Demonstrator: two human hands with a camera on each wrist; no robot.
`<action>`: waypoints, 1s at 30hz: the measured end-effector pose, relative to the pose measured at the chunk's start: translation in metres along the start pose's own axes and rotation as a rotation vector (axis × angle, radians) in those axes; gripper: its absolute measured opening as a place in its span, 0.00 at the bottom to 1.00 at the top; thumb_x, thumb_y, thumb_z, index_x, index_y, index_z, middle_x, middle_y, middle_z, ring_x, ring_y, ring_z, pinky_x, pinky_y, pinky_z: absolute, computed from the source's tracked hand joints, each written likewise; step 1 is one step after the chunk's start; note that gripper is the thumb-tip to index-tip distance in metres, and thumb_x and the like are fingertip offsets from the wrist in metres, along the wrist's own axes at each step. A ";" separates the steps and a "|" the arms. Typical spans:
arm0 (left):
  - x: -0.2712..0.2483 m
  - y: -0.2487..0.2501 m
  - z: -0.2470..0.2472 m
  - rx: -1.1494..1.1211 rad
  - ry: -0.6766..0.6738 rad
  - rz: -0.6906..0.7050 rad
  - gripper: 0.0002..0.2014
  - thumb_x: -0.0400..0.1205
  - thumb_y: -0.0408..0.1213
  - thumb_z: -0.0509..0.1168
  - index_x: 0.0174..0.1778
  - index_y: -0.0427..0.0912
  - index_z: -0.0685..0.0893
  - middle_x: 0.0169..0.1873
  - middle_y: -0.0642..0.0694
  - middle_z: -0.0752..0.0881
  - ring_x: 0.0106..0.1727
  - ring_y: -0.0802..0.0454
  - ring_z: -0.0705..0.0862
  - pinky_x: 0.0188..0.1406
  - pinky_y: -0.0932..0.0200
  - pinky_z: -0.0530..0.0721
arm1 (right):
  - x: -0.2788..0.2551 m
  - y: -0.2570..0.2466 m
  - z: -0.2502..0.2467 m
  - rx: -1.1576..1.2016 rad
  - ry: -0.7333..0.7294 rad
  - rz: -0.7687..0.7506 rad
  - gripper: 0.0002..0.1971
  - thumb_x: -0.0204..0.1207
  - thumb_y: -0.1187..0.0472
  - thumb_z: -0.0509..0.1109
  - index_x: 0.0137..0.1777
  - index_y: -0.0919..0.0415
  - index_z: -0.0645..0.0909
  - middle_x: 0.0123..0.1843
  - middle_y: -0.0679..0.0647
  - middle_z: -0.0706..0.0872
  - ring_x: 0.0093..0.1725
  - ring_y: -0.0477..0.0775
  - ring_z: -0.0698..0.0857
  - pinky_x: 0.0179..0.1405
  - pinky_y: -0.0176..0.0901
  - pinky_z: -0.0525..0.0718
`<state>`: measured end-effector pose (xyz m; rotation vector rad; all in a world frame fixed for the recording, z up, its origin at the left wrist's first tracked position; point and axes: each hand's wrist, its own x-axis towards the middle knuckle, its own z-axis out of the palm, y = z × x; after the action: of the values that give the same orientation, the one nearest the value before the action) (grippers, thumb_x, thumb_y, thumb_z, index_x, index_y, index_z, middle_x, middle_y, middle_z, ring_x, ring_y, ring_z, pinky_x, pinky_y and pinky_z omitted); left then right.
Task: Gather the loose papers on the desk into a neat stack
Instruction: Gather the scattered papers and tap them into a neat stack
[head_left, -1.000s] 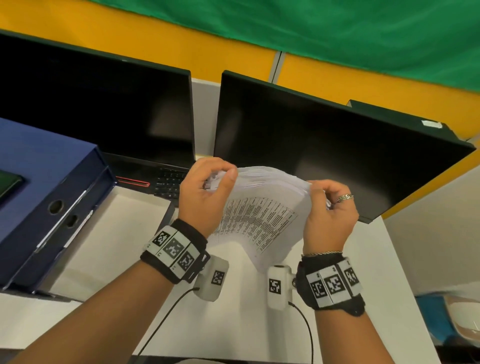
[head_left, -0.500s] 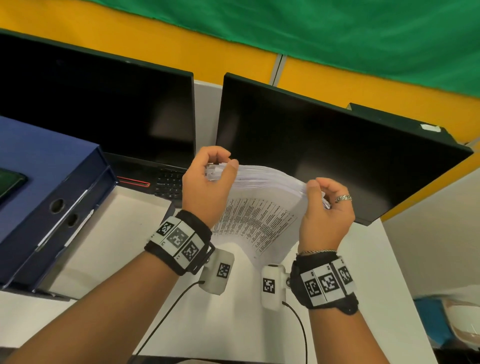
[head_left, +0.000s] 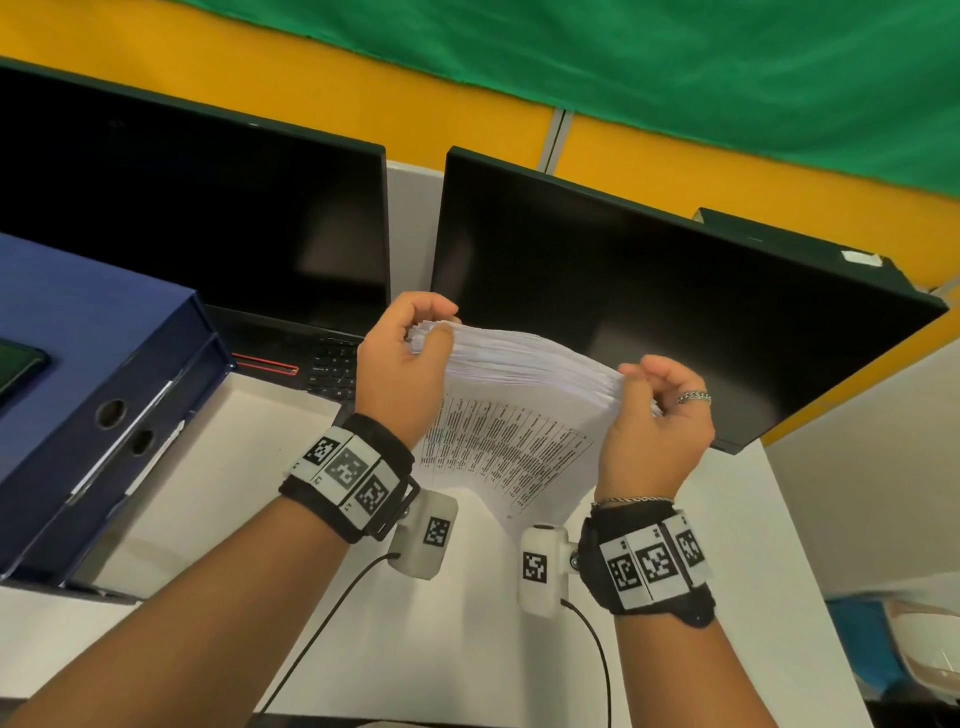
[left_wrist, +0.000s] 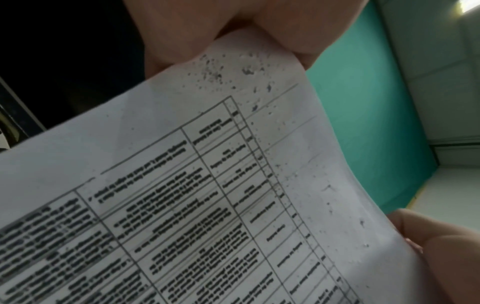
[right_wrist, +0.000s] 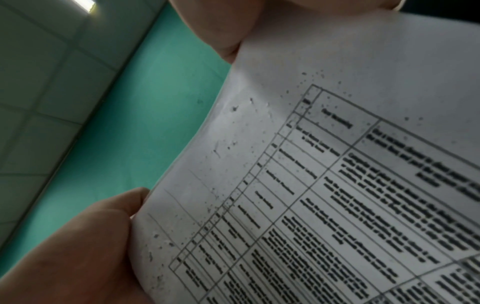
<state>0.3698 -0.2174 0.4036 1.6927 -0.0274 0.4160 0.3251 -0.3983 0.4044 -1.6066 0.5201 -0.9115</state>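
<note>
A thick stack of white papers (head_left: 511, 410) with a printed table on the nearest sheet is held upright above the white desk (head_left: 457, 649). My left hand (head_left: 410, 353) grips its upper left corner, thumb on the near side and fingers curled over the top edge. My right hand (head_left: 654, 410) grips the upper right corner the same way. The top edges fan unevenly between the hands. In the left wrist view the printed sheet (left_wrist: 207, 195) fills the picture with fingers (left_wrist: 197, 30) at its top. The right wrist view shows the same sheet (right_wrist: 337, 174) and a thumb (right_wrist: 85, 236).
Two dark monitors (head_left: 649, 306) stand close behind the papers. A laptop keyboard (head_left: 332, 364) lies under the left screen (head_left: 197, 218). Blue binders (head_left: 88, 395) lie on the left beside an open white box (head_left: 218, 467). Wrist camera cables (head_left: 322, 623) trail over the desk's near part.
Both hands have lifted the stack slightly and shifted their grip along its top corners. The sheets' top edges look closer together than a second ago.
</note>
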 end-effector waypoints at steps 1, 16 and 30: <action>0.001 0.000 0.000 0.009 -0.008 0.000 0.04 0.83 0.35 0.65 0.50 0.44 0.85 0.45 0.50 0.87 0.48 0.56 0.84 0.44 0.76 0.79 | 0.000 -0.001 0.001 0.002 -0.010 -0.007 0.06 0.76 0.62 0.74 0.48 0.49 0.84 0.43 0.43 0.87 0.45 0.40 0.86 0.48 0.34 0.84; 0.006 -0.003 -0.005 -0.005 -0.180 -0.013 0.14 0.83 0.36 0.66 0.64 0.47 0.77 0.51 0.52 0.86 0.51 0.59 0.85 0.50 0.66 0.82 | -0.004 0.009 -0.008 0.101 -0.094 0.002 0.17 0.78 0.63 0.74 0.64 0.49 0.76 0.50 0.47 0.90 0.53 0.49 0.89 0.64 0.56 0.85; 0.009 -0.009 -0.022 0.010 -0.301 0.018 0.30 0.66 0.27 0.82 0.63 0.51 0.82 0.49 0.56 0.88 0.52 0.62 0.87 0.51 0.64 0.88 | 0.012 0.026 -0.029 0.085 -0.425 0.062 0.16 0.66 0.68 0.83 0.47 0.48 0.86 0.39 0.34 0.91 0.42 0.38 0.91 0.38 0.31 0.88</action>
<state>0.3751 -0.1924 0.3997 1.7527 -0.2614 0.1718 0.3128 -0.4312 0.3841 -1.6374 0.2285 -0.5161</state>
